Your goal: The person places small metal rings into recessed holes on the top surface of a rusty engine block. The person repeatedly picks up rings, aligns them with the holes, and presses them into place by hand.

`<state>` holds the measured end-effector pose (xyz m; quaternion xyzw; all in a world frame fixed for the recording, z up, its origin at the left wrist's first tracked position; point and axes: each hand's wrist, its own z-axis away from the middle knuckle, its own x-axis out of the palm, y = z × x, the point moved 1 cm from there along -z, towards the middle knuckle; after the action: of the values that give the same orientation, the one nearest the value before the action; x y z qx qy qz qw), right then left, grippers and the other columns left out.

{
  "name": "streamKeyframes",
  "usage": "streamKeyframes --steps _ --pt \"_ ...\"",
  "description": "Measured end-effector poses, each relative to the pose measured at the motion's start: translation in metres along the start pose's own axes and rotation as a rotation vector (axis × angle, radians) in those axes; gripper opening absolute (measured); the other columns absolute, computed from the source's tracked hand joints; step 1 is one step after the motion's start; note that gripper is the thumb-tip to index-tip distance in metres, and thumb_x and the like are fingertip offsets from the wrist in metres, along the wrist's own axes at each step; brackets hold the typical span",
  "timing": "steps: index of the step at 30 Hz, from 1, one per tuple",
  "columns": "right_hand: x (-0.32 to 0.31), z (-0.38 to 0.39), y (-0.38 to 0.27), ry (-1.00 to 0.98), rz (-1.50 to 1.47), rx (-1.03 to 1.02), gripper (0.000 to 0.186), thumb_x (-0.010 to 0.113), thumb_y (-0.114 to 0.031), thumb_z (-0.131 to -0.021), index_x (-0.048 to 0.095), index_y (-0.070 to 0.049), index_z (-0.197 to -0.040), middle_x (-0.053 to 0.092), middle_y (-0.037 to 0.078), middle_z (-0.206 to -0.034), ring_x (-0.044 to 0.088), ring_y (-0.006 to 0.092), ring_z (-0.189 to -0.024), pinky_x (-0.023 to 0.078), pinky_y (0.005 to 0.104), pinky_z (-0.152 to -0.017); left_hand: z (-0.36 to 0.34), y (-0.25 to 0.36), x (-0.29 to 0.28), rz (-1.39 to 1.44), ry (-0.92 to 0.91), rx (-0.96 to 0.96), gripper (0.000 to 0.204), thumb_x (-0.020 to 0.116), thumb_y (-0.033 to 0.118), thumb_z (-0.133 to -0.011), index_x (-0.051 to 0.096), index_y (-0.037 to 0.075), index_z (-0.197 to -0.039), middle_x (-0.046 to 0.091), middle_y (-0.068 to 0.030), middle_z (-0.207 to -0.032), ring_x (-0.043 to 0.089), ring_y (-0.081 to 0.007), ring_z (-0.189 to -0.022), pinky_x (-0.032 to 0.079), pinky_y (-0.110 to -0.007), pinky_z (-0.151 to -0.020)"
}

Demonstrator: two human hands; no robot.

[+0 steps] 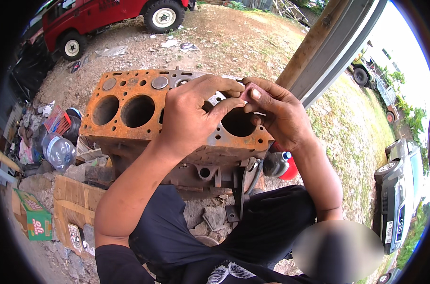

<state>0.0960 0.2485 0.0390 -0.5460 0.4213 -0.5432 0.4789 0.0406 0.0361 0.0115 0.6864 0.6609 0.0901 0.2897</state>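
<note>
An engine block (pixel 98 130) with a rusty orange top, large round bores and bolt holes stands before me. Above its right part, my left hand (pixel 191 113) and my right hand (pixel 283 111) meet, closed on a small reddish-brown piece (pixel 248 90), perhaps abrasive paper, pinched between thumbs and fingers. My left hand hides some of the block's middle. Beneath my right hand is the rightmost bore (pixel 236 124).
A red off-road vehicle (pixel 96 23) stands behind on dirt ground. A post (pixel 305 54) rises behind the block. Cardboard (pixel 68 199), a plastic bottle (pixel 58 154) and clutter lie left. Dark jugs (pixel 276 165) sit right of the block, and parked vehicles (pixel 390 194) farther right.
</note>
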Motion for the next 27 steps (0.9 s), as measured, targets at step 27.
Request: streamKeyframes --steps 27 --pt "-0.002 0.000 -0.001 0.021 0.477 -0.276 0.028 0.085 -0.019 -0.100 0.079 0.002 -0.118 0.081 0.004 -0.104 0.071 0.0095 -0.093 0.058 0.0285 -0.086 0.006 -0.001 0.011 0.667 0.033 -0.598 0.021 0.082 -0.002 -0.098 0.076 -0.004 -0.118 0.082 -0.0115 -0.112 0.078 -0.0157 -0.104 0.062 -0.029 -0.094"
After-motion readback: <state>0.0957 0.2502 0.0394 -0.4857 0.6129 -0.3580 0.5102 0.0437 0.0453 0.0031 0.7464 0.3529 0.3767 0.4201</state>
